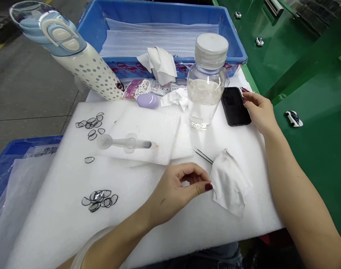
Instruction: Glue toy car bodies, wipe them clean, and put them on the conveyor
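Note:
My left hand (181, 190) is closed in a pinch at the left edge of a crumpled white cloth (229, 185); whether it grips the cloth or something tiny is unclear. Two thin dark prongs (203, 155), like tweezer tips, stick out from under the cloth. At the right edge of a black phone (235, 107), my right hand (258, 110) has its fingers bent together by a thin dark-and-red object (245, 89), mostly hidden. A syringe (128, 142) with dark contents lies on a white foam sheet (159, 125). Small black rings lie in an upper group (93, 122) and a lower pile (100, 200).
A clear bottle of liquid (205, 82) and a dotted tumbler (86, 67) stand at the back. Behind is a blue bin (162, 11) of white sheets. A purple case (148, 101) and cotton swabs (141, 87) lie near it. Toy cars (294, 118) sit on the green surface.

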### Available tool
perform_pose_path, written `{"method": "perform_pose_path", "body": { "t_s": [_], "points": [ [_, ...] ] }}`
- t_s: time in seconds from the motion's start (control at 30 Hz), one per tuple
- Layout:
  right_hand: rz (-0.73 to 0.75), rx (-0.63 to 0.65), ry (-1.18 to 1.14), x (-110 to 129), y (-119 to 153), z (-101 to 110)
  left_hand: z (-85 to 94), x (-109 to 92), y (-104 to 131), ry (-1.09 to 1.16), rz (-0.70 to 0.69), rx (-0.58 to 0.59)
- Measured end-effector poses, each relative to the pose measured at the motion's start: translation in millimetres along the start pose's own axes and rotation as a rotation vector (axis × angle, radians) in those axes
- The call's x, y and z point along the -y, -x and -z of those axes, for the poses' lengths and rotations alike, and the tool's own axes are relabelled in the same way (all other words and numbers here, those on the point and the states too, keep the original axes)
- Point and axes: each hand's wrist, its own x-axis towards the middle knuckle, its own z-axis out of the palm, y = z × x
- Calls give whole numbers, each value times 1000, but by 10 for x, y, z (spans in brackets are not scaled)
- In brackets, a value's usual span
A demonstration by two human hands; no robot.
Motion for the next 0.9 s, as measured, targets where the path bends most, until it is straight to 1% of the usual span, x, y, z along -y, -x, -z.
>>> {"method": "perform_pose_path", "body": {
  "t_s": [0.1,0.2,0.33,0.4,0.5,0.63,0.7,0.9],
  "points": [
    [2,16,13,36,15,3,-4,17,-4,-23,-39,0],
    [7,19,49,63,32,5,-5,29,-4,-8,-13,45],
    [36,52,48,18,16,19,4,39,-9,-48,22,57],
    [29,33,-1,-27,-10,27,8,48,-9,-56,27,55],
    [-19,-17,-81,-61,-43,30,7,58,-2,-51,32,44],
    [-54,-20,-61,-21,-36,21,-6,52,-1,-99,82,-24],
    [-63,-22,-64,7,-23,18,-11,50,-7,-122,82,-54],
    [-82,-2,-84,42,-9,24,-6,75,0,-130,46,-20]
  ]
}}
